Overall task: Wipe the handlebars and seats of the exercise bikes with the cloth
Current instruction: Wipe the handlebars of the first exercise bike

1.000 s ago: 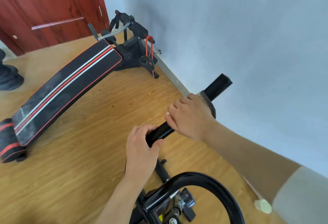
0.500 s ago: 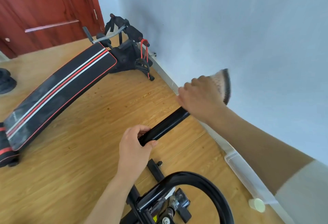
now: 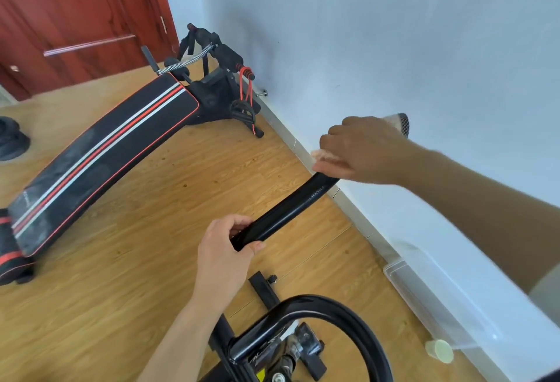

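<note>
Head view: left hand (image 3: 224, 248) grips handlebar (image 3: 288, 215); right hand (image 3: 363, 148) clutches cloth (image 3: 400, 122) at tip.

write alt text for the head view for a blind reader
A person's right hand holds a pale cloth with a dark mesh edge on the far end of a glossy black handlebar, while the left hand grips its near end. Behind, a black sit-up bench with red and white stripes lies on a wooden floor.

floor (image 3: 121, 306) wood | sit-up bench (image 3: 106, 151) left | clear tray (image 3: 430, 293), pale cup (image 3: 439, 350) by wall
</note>
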